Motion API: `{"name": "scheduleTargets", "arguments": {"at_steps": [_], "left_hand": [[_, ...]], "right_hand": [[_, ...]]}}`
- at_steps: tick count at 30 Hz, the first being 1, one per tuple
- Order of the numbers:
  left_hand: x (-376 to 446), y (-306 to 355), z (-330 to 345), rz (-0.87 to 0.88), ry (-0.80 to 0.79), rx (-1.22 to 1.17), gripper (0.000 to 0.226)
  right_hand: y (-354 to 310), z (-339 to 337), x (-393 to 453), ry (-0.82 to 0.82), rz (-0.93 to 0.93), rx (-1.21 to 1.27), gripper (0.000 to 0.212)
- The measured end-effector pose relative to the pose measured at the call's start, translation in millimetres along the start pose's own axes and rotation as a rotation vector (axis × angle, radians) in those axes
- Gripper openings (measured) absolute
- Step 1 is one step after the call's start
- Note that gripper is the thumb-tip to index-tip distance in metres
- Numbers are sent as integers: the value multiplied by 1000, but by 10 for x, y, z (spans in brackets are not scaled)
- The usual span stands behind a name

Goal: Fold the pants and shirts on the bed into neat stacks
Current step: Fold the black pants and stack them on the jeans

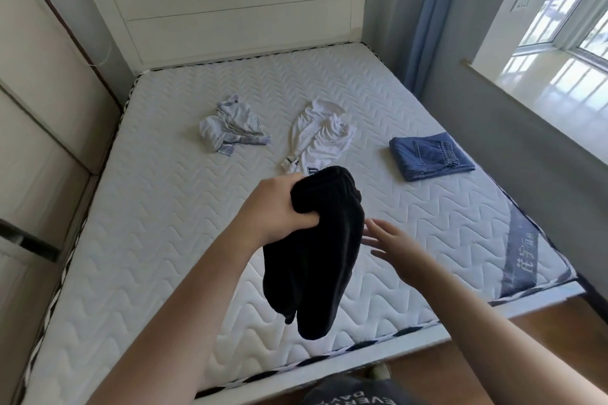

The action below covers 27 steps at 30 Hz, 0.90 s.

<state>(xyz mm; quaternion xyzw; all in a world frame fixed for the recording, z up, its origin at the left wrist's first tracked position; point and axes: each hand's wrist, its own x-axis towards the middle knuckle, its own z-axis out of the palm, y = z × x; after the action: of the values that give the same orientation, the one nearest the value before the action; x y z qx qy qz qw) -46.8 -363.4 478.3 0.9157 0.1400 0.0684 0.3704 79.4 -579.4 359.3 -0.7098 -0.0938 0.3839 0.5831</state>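
We are partway through. One piece looks finished: the folded blue jeans (431, 156) lie flat in a tidy rectangle on the mattress (164, 207), toward the window side. Two pieces still wait, both crumpled and unfolded: the white shirt (320, 138) lies just left of the jeans, near the middle of the mattress, and the pale blue-trimmed garment (230, 130) lies further left again, well apart from the jeans. We cannot tell whether that last one is a shirt or shorts. No stack exists yet, since the jeans sit alone.

The piece now in work is the black garment (316, 253), probably pants, though its bunched shape hides the cut. It hangs in the air above the near part of the mattress, in front of the jeans and to their left, touching nothing below.

Our left hand (279, 207) grips the black garment at its top, fingers curled tight round a bunched fold, so the cloth drops straight down below the fist. Our right hand (391, 245) is spread open, fingers straight, holding nothing, just beside the hanging cloth on the jeans' side; its fingertips (370, 223) are close to the fabric, and we cannot tell whether they touch it.
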Motion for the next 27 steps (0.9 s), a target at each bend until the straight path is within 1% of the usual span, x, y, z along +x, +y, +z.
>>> {"name": "scheduleTargets", "arguments": {"at_steps": [2, 4, 7, 10, 12, 14, 17, 19, 21, 25, 27], "left_hand": [[68, 76, -12, 9, -24, 20, 29], [136, 151, -25, 23, -50, 38, 33], [217, 274, -61, 37, -119, 41, 45], [310, 385, -92, 46, -148, 62, 54], [374, 432, -84, 22, -127, 56, 56], [426, 460, -63, -3, -87, 33, 58], [463, 493, -22, 33, -22, 36, 51], [471, 494, -13, 64, -10, 36, 49], [470, 469, -21, 71, 5, 41, 54], [449, 343, -38, 57, 59, 64, 59], [434, 239, -34, 22, 90, 71, 60]], "right_hand": [[196, -112, 95, 8, 145, 0, 44], [327, -183, 175, 6, 216, 23, 49], [399, -263, 310, 7, 255, 35, 56], [420, -356, 478, -39, 266, 15, 54], [486, -410, 607, -79, 290, -42, 53], [582, -441, 739, -98, 342, -119, 59], [727, -481, 925, -127, 379, -193, 59], [807, -503, 1009, -158, 395, -140, 60], [840, -519, 1049, -213, 439, -23, 63], [864, -622, 1157, -305, 415, 55, 51], [837, -699, 1223, -278, 387, 38, 48]]}}
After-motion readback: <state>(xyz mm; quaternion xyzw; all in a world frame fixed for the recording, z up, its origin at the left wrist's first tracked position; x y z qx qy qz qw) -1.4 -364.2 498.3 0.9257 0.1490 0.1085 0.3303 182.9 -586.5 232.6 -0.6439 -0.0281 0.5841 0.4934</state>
